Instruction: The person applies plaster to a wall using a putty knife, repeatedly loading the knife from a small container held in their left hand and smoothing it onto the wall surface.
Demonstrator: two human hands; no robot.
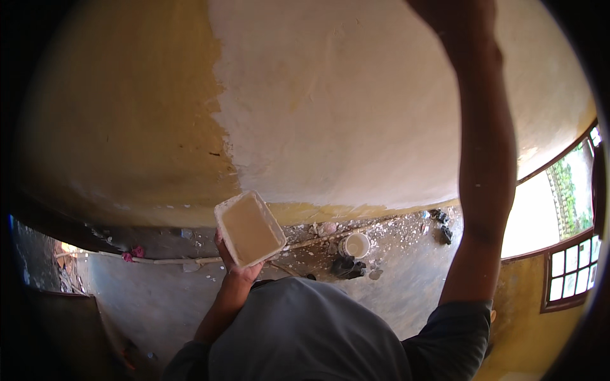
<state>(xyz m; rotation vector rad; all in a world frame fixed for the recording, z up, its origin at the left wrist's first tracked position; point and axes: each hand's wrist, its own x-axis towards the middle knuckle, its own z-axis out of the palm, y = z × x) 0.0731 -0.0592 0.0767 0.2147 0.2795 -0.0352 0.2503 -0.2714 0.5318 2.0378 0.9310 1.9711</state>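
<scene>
My left hand (pixel 236 263) grips a square, pale tub (pixel 274 230) by its near left side, fingers and thumb around the wall. Cream-coloured liquid that looks like paint (pixel 246 230) fills much of it, and dried smears coat the rim. My right arm reaches high up along the wall (pixel 343 114). Only the back part of my right hand (pixel 456 16) shows at the top edge; its fingers, and anything they may hold, are out of the picture. Pale coating covers the wall's middle and right, while a yellow-brown area (pixel 146 114) with a ragged border lies at left.
Below the wall, a white bucket (pixel 356 245) stands on the grey floor (pixel 159 295) beside a crumpled black bag (pixel 347 267). A long pole (pixel 168 261) lies along the wall's foot among white flakes. At right are a bright opening (pixel 537 209) and a barred window (pixel 572 270).
</scene>
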